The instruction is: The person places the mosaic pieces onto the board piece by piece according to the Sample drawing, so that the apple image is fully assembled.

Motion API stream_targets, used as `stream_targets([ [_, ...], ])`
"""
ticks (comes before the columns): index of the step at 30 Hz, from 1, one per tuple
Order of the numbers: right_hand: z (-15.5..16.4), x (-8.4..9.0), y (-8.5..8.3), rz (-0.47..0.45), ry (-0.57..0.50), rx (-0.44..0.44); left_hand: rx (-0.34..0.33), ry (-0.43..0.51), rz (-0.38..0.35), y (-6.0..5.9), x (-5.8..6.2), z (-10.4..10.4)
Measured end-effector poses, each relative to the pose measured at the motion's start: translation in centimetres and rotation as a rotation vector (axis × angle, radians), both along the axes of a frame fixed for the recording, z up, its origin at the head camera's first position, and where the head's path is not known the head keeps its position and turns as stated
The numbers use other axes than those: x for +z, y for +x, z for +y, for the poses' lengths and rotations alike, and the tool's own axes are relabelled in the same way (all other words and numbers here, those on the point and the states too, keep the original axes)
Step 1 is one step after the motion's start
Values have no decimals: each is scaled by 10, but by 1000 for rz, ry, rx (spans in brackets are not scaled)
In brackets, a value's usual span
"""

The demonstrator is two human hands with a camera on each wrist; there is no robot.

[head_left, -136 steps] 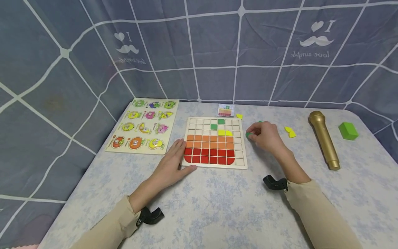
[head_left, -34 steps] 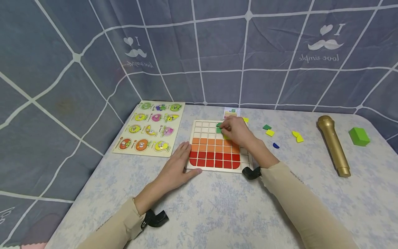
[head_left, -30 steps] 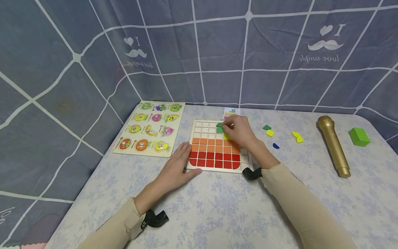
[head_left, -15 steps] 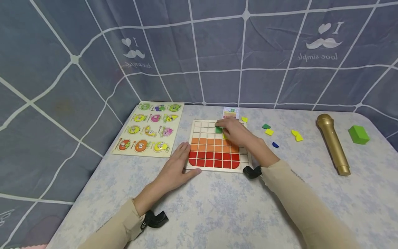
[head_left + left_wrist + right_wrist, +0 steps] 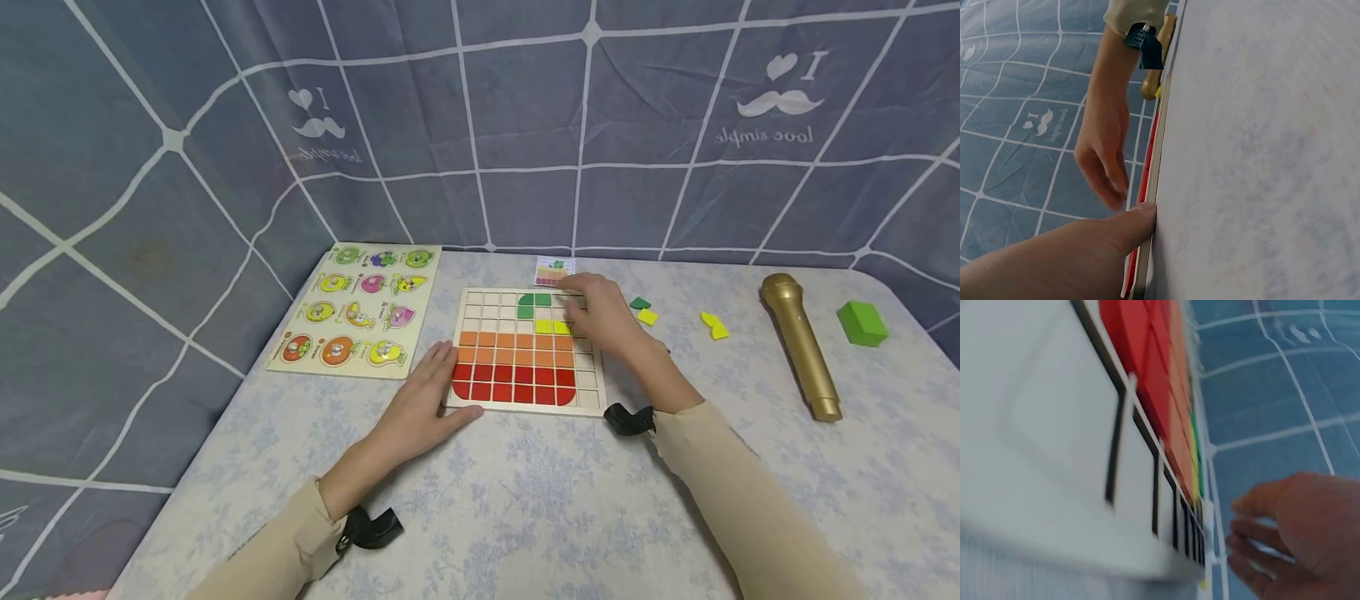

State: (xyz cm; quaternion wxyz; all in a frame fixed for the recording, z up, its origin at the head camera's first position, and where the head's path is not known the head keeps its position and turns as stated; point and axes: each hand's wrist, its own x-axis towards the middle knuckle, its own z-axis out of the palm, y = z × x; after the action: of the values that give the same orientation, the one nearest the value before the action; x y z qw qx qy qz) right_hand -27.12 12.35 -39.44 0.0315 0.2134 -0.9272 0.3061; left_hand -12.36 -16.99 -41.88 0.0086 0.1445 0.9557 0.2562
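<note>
A wooden grid board [image 5: 587, 390] lies on the table, holding rows of red tiles [image 5: 513, 383] and orange tiles [image 5: 517, 349]. Two yellow tiles and three green tiles [image 5: 526, 312] sit higher up, the upper left green one with a rounded corner. My left hand [image 5: 423, 412] rests along the board's left side; in the left wrist view its thumb [image 5: 1134, 226] touches the front edge. Above the board's upper right part is my right hand [image 5: 603, 312], fingers loosely bent with nothing between them, as the right wrist view also shows. It covers some cells there.
A small pattern card [image 5: 555, 268] lies behind the board. To the right are a loose green tile [image 5: 640, 302], a yellow tile [image 5: 647, 317], more yellow pieces [image 5: 715, 326], a gold microphone [image 5: 801, 346] and a green block [image 5: 862, 323]. A fruit puzzle board [image 5: 352, 310] lies left.
The right hand brought a rounded green tile from the right side, set it on the board's upper row, let go and moved back rightward. The left hand stayed at the board's left edge.
</note>
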Motion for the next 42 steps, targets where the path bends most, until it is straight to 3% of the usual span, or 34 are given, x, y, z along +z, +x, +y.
stream_targets([
  [4,21,1,2,26,-35,-138,1,0,9,0,-1,0],
  [8,39,2,2,62,-59,-203,1,-1,8,-1,-1,-1],
  [15,65,3,3,-57,5,-314,-5,-1,18,-1,0,-1],
  [18,72,0,3,-83,-1,-324,-4,-2,15,-1,0,-1],
  [32,78,-8,-2,-44,-96,-319,7,5,12,-1,0,-1],
  [42,73,-8,-2,73,-121,-258,3,2,-3,-1,1,0],
])
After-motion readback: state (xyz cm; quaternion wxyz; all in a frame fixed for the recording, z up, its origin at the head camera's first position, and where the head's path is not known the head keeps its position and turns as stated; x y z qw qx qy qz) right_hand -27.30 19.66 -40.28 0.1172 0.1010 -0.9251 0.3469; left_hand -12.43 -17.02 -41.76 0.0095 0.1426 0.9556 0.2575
